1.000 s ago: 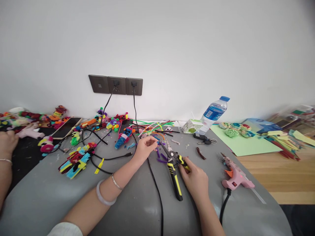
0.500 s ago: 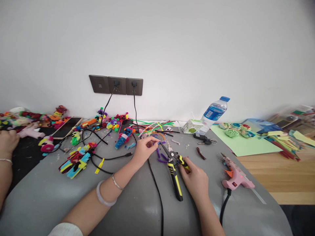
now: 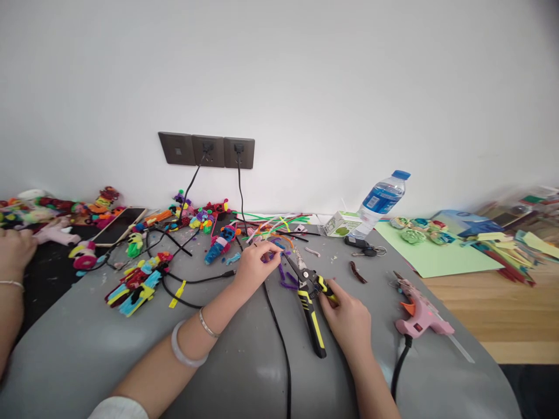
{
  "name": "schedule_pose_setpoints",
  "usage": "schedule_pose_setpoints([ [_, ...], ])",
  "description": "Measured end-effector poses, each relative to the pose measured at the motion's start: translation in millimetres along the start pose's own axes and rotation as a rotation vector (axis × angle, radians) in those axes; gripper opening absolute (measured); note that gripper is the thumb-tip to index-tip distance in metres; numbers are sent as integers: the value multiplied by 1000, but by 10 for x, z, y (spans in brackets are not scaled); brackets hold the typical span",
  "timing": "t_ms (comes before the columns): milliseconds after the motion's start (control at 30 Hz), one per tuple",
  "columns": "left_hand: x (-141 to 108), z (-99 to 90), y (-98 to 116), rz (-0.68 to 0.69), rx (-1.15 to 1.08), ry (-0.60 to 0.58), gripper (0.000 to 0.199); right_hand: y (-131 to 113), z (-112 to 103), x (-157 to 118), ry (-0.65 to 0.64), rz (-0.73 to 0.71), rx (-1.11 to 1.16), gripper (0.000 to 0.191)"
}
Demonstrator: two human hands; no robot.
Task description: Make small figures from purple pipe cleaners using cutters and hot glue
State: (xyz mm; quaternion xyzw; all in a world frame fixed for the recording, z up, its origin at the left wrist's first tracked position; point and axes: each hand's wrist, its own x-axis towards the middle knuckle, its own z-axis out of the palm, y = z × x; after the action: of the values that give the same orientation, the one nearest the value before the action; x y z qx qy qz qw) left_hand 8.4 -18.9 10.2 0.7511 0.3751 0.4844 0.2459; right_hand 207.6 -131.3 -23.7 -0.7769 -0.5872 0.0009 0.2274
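Observation:
My left hand is closed in a pinch, thumb and forefinger on a small purple piece of pipe cleaner, mostly hidden by the fingertips. Just to the right are the parted jaws of a pair of pliers with black-and-yellow handles. My right hand is wrapped round the right handle; the left handle slants free toward me. Under the jaws lie several cut purple pipe cleaner bits. Long coloured pipe cleaners lie behind, close to the wall.
A pink glue gun with a cord lies at right. Behind are keys, a small carton and a tilted water bottle. Pipe-cleaner figures, black cables and a phone spread leftward. Another person's hand rests far left.
The purple piece beyond my left fingertips shows shorter now. Both hands and the pliers stay almost in place; the whole view has shifted very slightly.

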Motion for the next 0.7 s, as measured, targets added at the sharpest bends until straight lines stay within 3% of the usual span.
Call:
schedule_pose_setpoints([
  [167, 7, 0, -17, -54, -49, -20, 15, 9, 13, -2, 15, -5, 4, 22],
  [433, -4, -14, -75, 52, 0, -45, 14, -11, -6, -3, -15, 23, -11, 21],
  [700, -4, -17, -58, 74, -2, -27, 14, -35, -21, 2, -12, 13, -1, 19],
])
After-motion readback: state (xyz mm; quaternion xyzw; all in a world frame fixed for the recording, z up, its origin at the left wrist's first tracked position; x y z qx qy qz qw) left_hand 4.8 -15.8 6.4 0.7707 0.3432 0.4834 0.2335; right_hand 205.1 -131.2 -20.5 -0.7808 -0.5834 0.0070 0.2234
